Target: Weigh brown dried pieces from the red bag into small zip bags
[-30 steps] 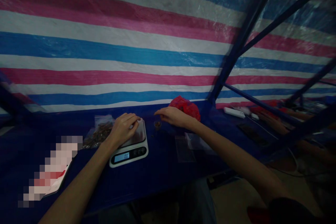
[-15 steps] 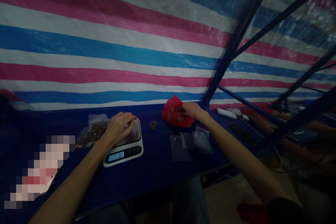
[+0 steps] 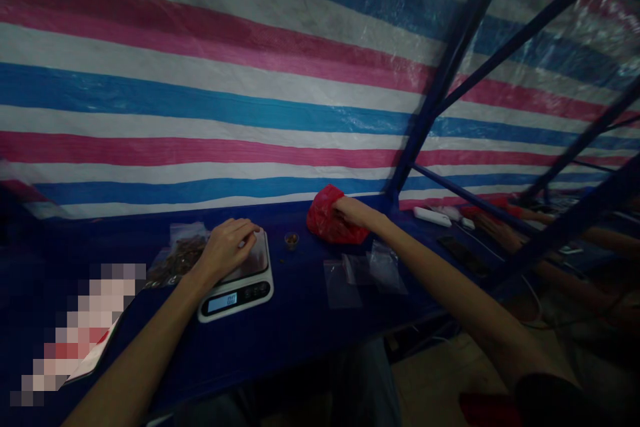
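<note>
My left hand rests with curled fingers on the platform of a small digital kitchen scale, pinching a clear plastic bag that lies on it. My right hand reaches across into a crumpled red plastic bag at the back of the blue table; its fingers are inside the bag and hidden. A tiny round cup stands between the scale and the red bag.
Small clear zip bags lie to the right of the scale. A bag of brown pieces lies to its left. A striped tarpaulin wall rises behind. Blue metal frame bars stand at right, with a white remote-like object beyond.
My right hand moved from beside the small cup rightward to the red bag and reached into it. My left hand stayed on the scale.
</note>
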A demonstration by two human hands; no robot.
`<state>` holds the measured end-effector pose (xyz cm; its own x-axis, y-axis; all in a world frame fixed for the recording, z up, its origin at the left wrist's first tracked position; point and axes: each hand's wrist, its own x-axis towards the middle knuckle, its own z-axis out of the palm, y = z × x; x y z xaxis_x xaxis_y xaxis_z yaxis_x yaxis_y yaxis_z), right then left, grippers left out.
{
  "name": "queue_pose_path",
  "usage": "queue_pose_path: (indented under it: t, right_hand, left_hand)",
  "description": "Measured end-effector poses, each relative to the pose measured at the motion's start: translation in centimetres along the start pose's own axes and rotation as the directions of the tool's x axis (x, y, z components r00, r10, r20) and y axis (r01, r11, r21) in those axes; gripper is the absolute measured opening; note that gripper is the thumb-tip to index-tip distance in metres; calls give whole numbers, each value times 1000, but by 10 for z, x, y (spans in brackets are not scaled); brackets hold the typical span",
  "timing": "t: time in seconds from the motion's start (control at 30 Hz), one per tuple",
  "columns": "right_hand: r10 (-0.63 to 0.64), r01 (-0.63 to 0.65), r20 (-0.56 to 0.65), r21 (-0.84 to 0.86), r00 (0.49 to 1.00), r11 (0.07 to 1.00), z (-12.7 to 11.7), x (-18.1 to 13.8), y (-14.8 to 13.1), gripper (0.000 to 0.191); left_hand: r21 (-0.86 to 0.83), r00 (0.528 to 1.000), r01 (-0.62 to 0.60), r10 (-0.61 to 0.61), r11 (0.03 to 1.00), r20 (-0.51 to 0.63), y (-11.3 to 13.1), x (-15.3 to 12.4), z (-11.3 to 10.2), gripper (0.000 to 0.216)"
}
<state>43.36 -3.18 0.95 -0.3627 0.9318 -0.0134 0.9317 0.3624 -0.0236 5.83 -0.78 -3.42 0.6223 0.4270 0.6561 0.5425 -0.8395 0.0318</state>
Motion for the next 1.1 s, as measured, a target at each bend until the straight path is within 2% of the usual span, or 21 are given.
queue_pose_path:
  t: [0.1,0.2,0.27,0.33,0.4,0.47,0.6,0.77,0.9,0.97,1.03,1.1]
  right_hand:
    - [1,0,-70,8,998,1000,-22,-4,7,29]
    - [13,-11,-216,13,976,1000,-44,-5,5,29]
    - [-5,16,-300,36,954,999,-54,-4,-7,28]
    - [-75,99,-319,59,945,993,-57,0,-29,28]
    - [-195,219,-268,62,943,974,-52,4,-56,27]
    - [-300,311,-165,39,939,950,-42,10,-84,25]
    - [-332,332,-4,-44,943,942,-21,22,-119,19]
    - [-367,368,41,-18,929,930,-11,40,-120,16]
    - [-435,433,18,67,900,899,-20,42,-112,21]
    - [-365,370,-71,69,928,926,-31,35,-102,25]
    - [-189,195,-144,28,971,980,-42,24,-85,25]
    - [11,-14,-91,-35,996,999,-50,12,-64,23]
  left_hand:
    - [-7,1000,-10,10,1000,1,0,0,0,23]
    - [-8,1000,-22,22,1000,-4,1,0,0,22]
    - [-4,1000,-30,29,1000,-4,2,0,0,22]
    - [-3,999,-32,32,999,1,3,1,0,22]
    - [-6,1000,-22,22,1000,3,4,1,-2,22]
    - [-5,1000,-10,10,1000,7,4,2,-3,23]
    - [18,999,-11,10,1000,47,3,2,-4,22]
    - [36,997,-16,13,999,76,2,2,-5,22]
    - [45,995,-24,20,999,93,4,3,-7,21]
    - [40,996,-29,25,999,91,5,3,-8,21]
    - [32,996,-31,28,999,84,5,3,-7,21]
    - [30,996,-36,33,999,81,5,3,-6,20]
